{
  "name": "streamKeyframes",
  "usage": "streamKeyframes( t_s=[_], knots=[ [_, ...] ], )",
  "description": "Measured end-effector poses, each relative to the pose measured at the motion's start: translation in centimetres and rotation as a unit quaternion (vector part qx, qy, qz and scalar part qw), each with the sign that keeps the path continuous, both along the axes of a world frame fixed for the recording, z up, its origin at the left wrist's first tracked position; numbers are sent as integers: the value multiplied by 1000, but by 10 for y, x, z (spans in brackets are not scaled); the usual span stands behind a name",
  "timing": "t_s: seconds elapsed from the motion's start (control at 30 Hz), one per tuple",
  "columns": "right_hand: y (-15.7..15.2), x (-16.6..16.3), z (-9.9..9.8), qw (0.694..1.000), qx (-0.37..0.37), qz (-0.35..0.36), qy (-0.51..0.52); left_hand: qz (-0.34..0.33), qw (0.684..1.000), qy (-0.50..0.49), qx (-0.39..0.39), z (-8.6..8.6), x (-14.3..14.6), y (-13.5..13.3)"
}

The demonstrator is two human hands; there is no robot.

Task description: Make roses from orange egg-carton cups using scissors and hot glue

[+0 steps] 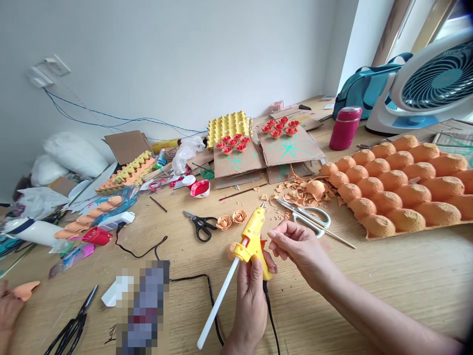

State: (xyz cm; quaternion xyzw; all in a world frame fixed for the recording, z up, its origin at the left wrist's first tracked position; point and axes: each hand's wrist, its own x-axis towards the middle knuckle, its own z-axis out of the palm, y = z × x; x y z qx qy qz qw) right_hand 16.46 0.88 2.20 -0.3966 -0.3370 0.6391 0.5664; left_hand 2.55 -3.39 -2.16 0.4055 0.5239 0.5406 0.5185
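Note:
My left hand [248, 296] is wrapped round the handle of a yellow glue gun [253, 236]. Its nozzle points up and away, and a long white glue stick [218, 305] juts from its back toward me. A black cord [271, 320] hangs from the handle. My right hand [295, 246] is just right of the gun with its fingertips pinched together beside the gun's body; anything between them is hidden. A small orange paper piece [231, 251] shows behind the gun. Two orange paper roses [231, 219] lie on the wooden table [388, 276] beyond it.
Black scissors [201, 226] and white-handled scissors [306, 217] lie by orange scraps. A large orange egg tray [402, 187] is on the right, with a red bottle [345, 127] and a fan [432, 84] behind. Cardboard with red roses [279, 127] is at the back. Another person's hand [7, 310] is at far left.

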Motion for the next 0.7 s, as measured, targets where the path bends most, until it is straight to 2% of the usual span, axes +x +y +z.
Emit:
streamKeyframes(
  t_s=[0.07, 0.2, 0.4, 0.6, 0.7],
  knots=[
    [0, 0, 4, 1000, 4, 20, -16, 0, 1000, 9, -13, 0, -1, -1],
    [-1, -1, 13, 995, 19, 92, -38, -50, 999, 9, -17, 2, 0, -5],
    [1, 0, 12, 991, 31, 130, -22, -106, 994, -27, 2, -4, 1, -7],
    [2, 4, 6, 984, 74, 162, -1, -69, 998, -9, 0, -2, -3, -4],
    [3, 4, 3, 983, 73, 171, 4, -62, 998, -8, 2, -1, -3, -3]
  ],
)
